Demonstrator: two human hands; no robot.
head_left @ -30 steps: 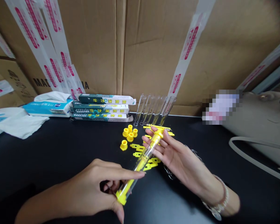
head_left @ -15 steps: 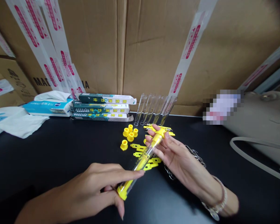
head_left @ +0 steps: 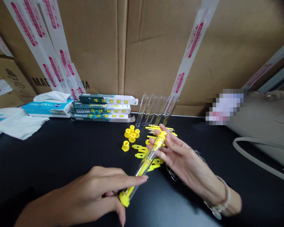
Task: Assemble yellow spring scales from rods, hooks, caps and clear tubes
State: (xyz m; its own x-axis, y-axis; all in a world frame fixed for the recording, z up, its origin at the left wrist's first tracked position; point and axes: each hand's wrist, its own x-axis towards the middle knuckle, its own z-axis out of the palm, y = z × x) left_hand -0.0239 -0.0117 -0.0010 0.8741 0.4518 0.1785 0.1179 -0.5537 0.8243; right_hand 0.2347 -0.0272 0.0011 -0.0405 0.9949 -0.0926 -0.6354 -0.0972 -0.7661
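Observation:
A clear tubular spring scale (head_left: 145,164) with yellow ends and a yellow core slants between my hands. Around its upper yellow cap, my right hand (head_left: 180,153) has its fingers and thumb closed. At the lower yellow end, my left hand (head_left: 94,189) grips it, the index finger laid along the tube. Behind the scale lie yellow flat pieces (head_left: 140,155), partly covered by it. Several yellow caps (head_left: 132,137) stand to their left. Metal hooks (head_left: 171,173) are partly hidden by my right hand.
Several clear tubes (head_left: 153,110) lean against the cardboard box (head_left: 92,47) at the back. Spring assemblies (head_left: 156,128) lie before them. Thin printed boxes (head_left: 104,109) are stacked beside a blue tissue pack (head_left: 48,108). A grey bag (head_left: 262,126) with a strap sits at right.
The scale's lower end has dropped slightly, with my left hand shifting a little along with it. My right hand keeps its hold on the upper cap.

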